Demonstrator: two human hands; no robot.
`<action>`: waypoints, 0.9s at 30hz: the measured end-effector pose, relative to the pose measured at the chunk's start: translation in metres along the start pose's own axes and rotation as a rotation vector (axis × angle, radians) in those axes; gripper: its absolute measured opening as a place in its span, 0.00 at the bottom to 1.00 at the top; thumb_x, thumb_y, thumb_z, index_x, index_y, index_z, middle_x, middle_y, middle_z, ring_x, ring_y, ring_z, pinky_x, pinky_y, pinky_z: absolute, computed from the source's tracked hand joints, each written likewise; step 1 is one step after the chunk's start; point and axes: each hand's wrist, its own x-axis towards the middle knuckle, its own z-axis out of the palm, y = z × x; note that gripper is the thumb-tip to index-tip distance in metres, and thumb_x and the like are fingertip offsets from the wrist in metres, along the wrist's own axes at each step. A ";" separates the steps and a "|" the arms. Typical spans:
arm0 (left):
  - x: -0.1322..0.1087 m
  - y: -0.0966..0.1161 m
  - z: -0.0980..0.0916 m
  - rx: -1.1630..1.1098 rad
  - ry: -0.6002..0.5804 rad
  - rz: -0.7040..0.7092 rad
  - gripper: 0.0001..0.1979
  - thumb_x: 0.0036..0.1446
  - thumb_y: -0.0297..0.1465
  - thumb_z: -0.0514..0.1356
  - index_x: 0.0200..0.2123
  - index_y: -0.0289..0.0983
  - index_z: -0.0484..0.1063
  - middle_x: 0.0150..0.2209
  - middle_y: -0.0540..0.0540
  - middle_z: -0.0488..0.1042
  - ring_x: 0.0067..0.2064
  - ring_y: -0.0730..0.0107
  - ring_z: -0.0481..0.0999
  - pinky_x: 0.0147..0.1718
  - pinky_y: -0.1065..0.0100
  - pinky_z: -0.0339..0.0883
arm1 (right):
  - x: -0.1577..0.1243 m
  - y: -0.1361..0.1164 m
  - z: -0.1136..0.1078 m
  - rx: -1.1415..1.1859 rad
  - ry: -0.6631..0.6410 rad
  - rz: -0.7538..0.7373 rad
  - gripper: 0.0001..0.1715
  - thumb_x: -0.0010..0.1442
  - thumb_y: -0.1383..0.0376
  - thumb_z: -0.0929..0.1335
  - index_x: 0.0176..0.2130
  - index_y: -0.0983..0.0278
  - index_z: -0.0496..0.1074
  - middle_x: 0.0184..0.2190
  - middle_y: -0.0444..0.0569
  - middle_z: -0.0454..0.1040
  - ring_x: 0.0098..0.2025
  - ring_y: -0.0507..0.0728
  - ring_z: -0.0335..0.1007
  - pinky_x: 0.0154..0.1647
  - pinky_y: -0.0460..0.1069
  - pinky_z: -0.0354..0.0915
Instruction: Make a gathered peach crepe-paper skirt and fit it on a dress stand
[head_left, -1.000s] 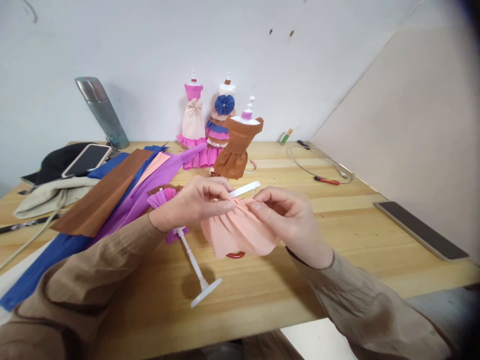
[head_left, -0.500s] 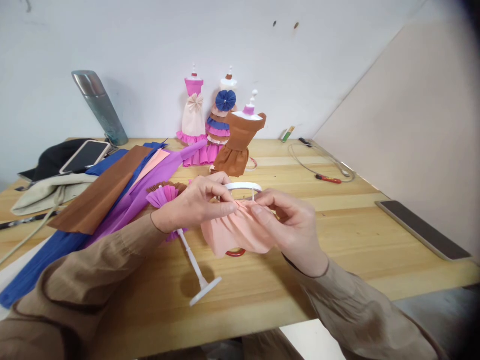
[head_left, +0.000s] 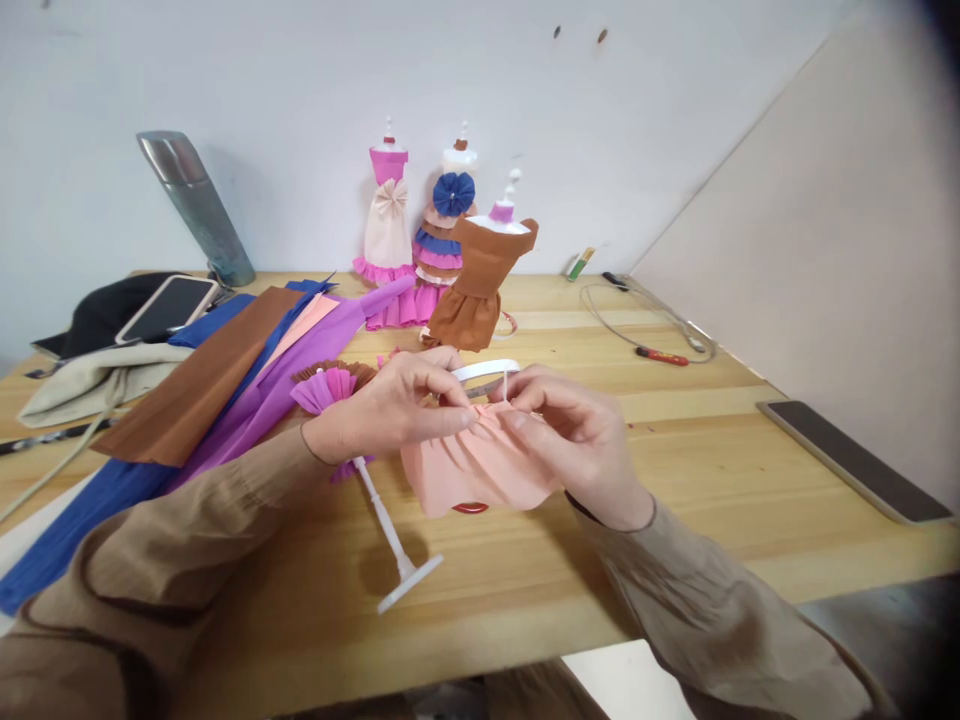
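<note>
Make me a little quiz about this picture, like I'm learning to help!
1. Pick one: what colour is the gathered paper pinched by the left hand and right hand? A blue, B peach, C green.
2. True or false: the phone lies under the brown dress.
3. How many dressed dummies stand by the wall?
Key: 1 B. 2 False. 3 Three.

2 loose tan long sleeves point(head_left: 187, 540), darker-edged cuffs point(head_left: 645, 516); grips point(head_left: 382, 410) bare.
</note>
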 end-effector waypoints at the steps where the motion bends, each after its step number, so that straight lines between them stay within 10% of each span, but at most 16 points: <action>1: 0.000 0.000 0.000 -0.004 0.001 0.004 0.06 0.51 0.28 0.63 0.23 0.35 0.78 0.29 0.49 0.67 0.35 0.71 0.69 0.35 0.68 0.62 | 0.000 0.000 0.000 0.007 -0.002 0.000 0.12 0.58 0.70 0.69 0.24 0.63 0.69 0.32 0.46 0.72 0.38 0.54 0.70 0.41 0.51 0.65; 27: 0.002 -0.002 0.002 -0.005 -0.024 0.024 0.08 0.52 0.30 0.64 0.22 0.35 0.77 0.25 0.51 0.62 0.30 0.74 0.64 0.30 0.69 0.57 | 0.006 0.000 -0.004 0.071 -0.083 0.051 0.12 0.54 0.67 0.71 0.21 0.63 0.70 0.36 0.50 0.74 0.43 0.59 0.73 0.46 0.56 0.67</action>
